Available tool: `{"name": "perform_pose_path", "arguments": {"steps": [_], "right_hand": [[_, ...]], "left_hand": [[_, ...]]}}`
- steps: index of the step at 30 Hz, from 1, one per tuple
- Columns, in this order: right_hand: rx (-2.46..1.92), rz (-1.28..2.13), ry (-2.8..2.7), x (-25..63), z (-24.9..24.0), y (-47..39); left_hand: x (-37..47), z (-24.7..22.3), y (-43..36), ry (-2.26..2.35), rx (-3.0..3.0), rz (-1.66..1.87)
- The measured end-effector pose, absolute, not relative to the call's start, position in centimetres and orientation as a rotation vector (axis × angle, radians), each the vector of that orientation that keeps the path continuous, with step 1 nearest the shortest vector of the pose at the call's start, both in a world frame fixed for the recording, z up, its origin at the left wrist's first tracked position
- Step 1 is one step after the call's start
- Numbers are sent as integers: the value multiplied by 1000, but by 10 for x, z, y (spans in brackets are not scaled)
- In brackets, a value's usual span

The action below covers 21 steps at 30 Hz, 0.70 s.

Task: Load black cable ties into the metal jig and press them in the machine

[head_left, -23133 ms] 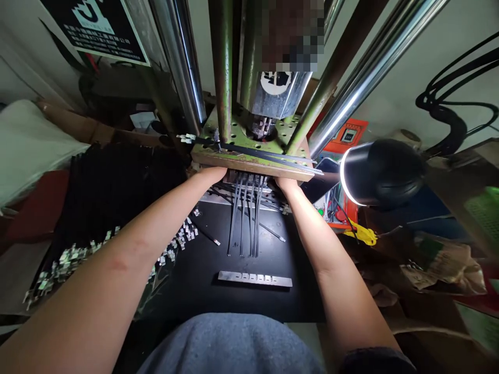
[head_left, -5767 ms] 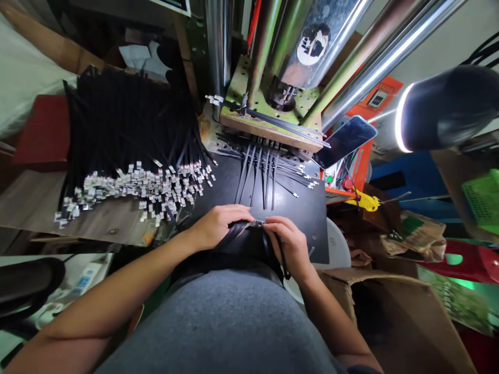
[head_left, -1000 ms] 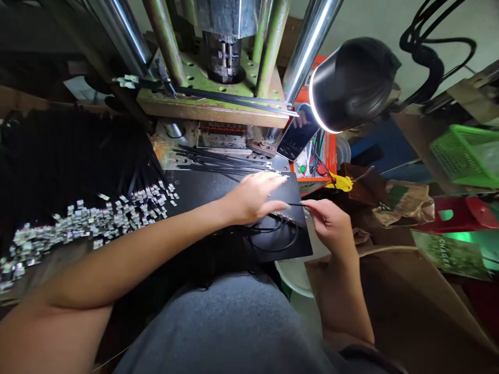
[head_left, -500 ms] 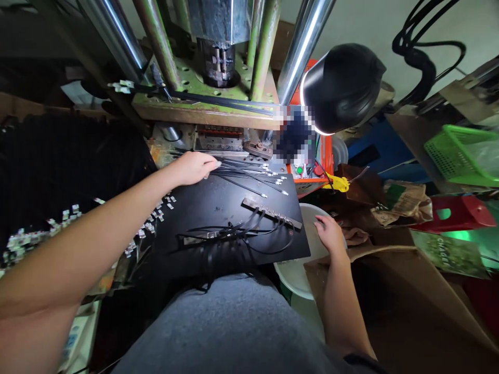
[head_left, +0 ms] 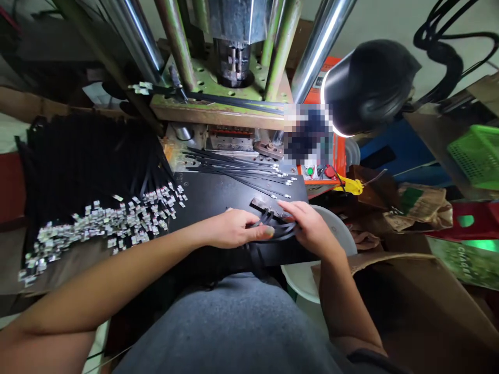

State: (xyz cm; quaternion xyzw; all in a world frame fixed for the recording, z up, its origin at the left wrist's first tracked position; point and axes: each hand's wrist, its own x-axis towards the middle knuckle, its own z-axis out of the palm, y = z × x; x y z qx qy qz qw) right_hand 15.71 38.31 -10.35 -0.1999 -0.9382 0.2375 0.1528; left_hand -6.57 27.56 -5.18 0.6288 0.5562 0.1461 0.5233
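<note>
Just in front of my body, both hands are at a narrow metal bar with black cables looping out of it. My left hand is closed around the cables on the near side, with its thumb pointing right. Over the bar's right end, my right hand is closed, index finger lying along the top; its thumb is hidden. Beyond the bar, several loose black cables with small white-silver ends lie side by side on the black work plate.
A press with a green plate and steel columns stands behind the work plate. A large heap of black cables lies left. A lamp, a red control box, a white bucket and a cardboard box are right.
My left hand has left the loose cables near the press and come down to the bar's cables. My right hand has moved left from beside the bucket onto the bar. The view has shifted slightly.
</note>
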Motion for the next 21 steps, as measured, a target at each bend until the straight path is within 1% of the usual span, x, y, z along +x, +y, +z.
{"name": "perform_pose_path", "arguments": {"steps": [3, 5, 7, 9, 11, 12, 13, 17, 19, 21], "right_hand": [[-477, 488, -2817, 129, -102, 381], [-599, 415, -2732, 110, -101, 392], [-779, 375, -2635, 100, -99, 414], [-896, 330, -2637, 99, -96, 435], [-897, 288, -2694, 106, -96, 443], [-848, 299, -2718, 111, -98, 439], [-767, 339, -2749, 117, -100, 430], [-401, 521, -2897, 134, -115, 370], [-327, 476, -2897, 132, -120, 353], [-294, 465, -2841, 124, -120, 360]], "left_hand": [[-61, -47, 276, 1331, 1486, 364], [-69, -43, 279, 1424, 1546, 400], [-88, -40, 283, 1619, 1659, 463], [-115, -39, 283, 1909, 1798, 515], [-143, -42, 272, 2174, 1919, 485], [-154, -46, 263, 2228, 1975, 426], [-161, -50, 250, 2205, 2021, 346], [-157, -72, 196, 1766, 2078, 34], [-149, -79, 184, 1731, 2112, -38], [-149, -82, 191, 1798, 2177, -73]]}}
